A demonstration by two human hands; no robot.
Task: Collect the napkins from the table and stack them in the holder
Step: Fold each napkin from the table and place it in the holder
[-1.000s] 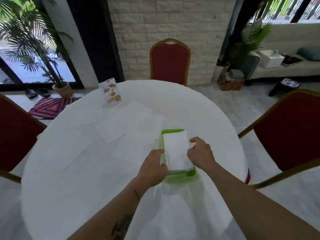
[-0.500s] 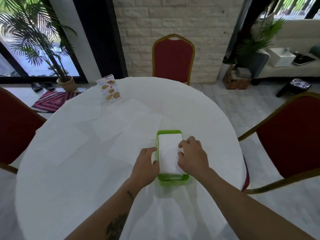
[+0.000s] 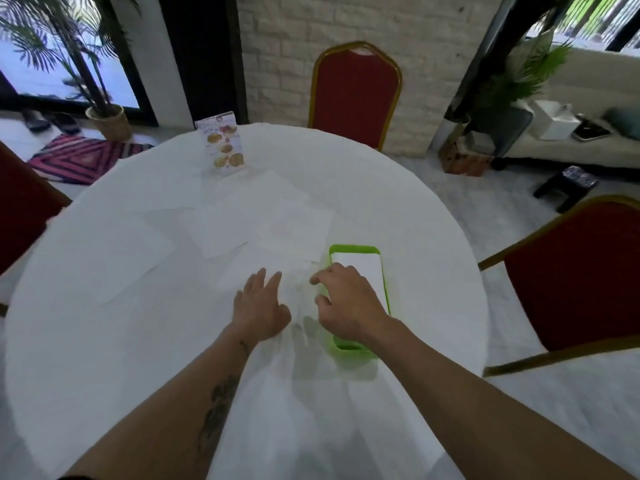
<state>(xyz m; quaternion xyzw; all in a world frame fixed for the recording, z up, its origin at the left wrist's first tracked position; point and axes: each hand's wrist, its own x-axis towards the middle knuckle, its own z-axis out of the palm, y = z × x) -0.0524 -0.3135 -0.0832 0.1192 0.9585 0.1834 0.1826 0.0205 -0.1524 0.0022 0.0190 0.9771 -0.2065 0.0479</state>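
Note:
A green napkin holder (image 3: 353,250) lies flat on the round white table (image 3: 398,209), right of centre, with folded white napkins (image 3: 363,268) stacked inside. Several unfolded white napkins lie spread to its left, the nearest one (image 3: 270,268) just beyond my fingers, another (image 3: 221,230) further back. My left hand (image 3: 259,306) rests flat, fingers spread, on the near edge of the nearest napkin. My right hand (image 3: 346,303) hovers over the holder's left rim, fingers loosely curled and holding nothing.
A standing menu card (image 3: 221,143) is at the table's far left. Red chairs stand at the far side (image 3: 353,95), right (image 3: 581,275) and left (image 3: 20,202). A potted palm (image 3: 104,116) and a striped rug (image 3: 83,157) are on the floor behind.
Both hands left the holder and shifted left; the left hand opened flat onto the nearest loose napkin, and the right lifted off the stack. The view panned left.

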